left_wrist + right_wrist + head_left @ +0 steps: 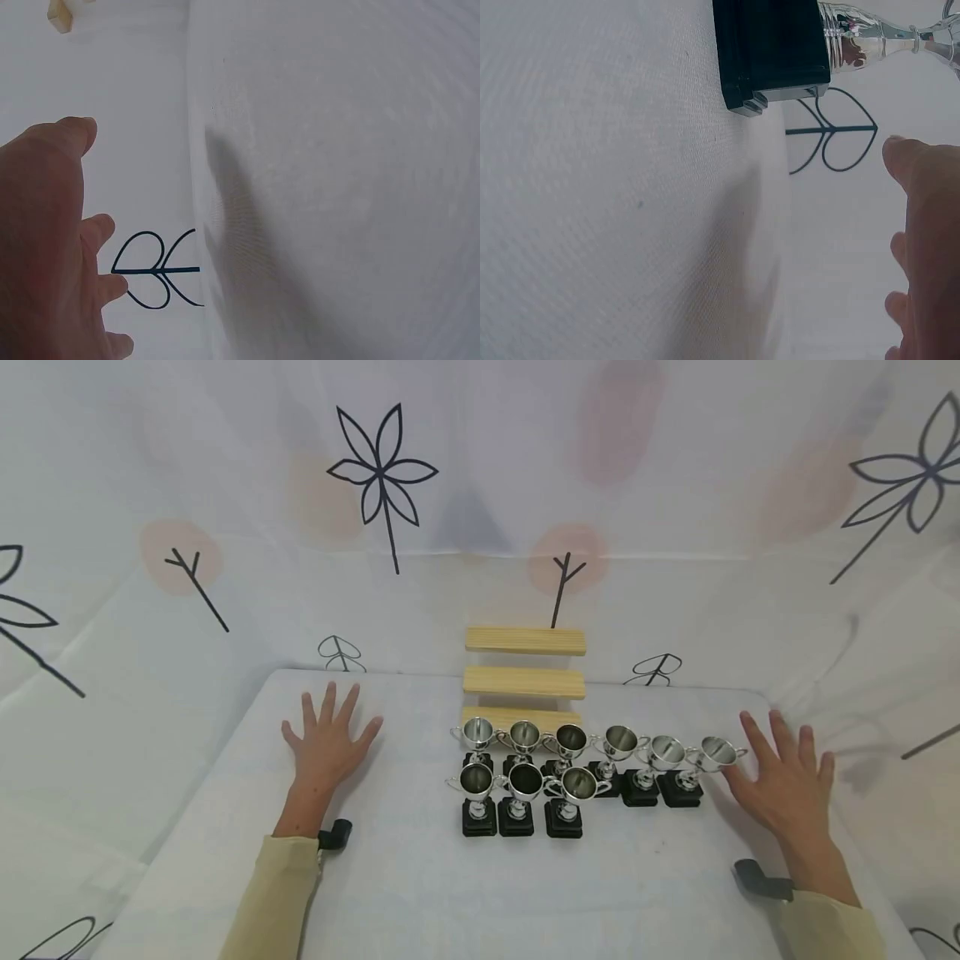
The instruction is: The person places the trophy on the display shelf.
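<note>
"Trophy cups (580, 785), silver with two handles and black bases: where do you have them?"

"I count nine standing on the white bench (405, 893), six in a back row and three in front. From my station, the head view shows them just before three pale wooden slats (523, 682), stepped one above another."

"And the left hand (326, 754)?"

"I see its grip spread, fingers apart, holding nothing. It is over the far left of the bench, well apart from the cups."

"The right hand (787, 785)?"

"Its grip is spread too, pinching nothing. I have it at the right end of the back row, thumb near the rightmost cup (714, 753). I can't be sure whether thumb and handle touch; my right wrist view catches only a black base (780, 45), part of a stem, and the hand apart from both."

"Behind it all?"

"A white backdrop (465, 597) with dark line-drawn flowers (380, 472)."
</note>
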A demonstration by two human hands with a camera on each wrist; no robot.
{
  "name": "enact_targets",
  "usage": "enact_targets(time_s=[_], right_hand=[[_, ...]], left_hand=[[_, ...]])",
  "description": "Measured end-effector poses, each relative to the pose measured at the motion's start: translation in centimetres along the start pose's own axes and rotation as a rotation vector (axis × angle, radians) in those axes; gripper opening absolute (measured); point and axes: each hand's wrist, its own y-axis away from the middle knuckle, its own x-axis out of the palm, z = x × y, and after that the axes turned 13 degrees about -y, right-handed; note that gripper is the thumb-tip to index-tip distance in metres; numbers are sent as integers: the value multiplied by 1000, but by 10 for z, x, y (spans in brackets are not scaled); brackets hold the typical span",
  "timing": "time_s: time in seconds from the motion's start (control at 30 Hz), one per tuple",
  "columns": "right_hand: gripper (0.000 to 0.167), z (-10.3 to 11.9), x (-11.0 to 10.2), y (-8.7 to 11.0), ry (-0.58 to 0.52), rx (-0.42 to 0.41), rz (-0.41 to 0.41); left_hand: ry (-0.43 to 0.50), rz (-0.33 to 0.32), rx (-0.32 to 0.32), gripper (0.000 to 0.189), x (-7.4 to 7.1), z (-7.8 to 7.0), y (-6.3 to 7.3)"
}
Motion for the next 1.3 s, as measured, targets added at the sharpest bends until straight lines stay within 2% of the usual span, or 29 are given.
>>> enact_targets(time_s=[0.37,0.87,1.07,1.3], right_hand=[[85,2,1,1,-24,-29,-22],[79,3,4,0,-68,-120,-92],[72,4,4,0,-109,-145,-125],[66,4,3,0,-156,-130,-116]], left_hand=[[8,-33,24,83,3,0,-2],[15,-81,42,77,0,-5,-2],[59,-123,49,72,1,-7,-3],[143,-176,58,66,-1,-11,-2]])
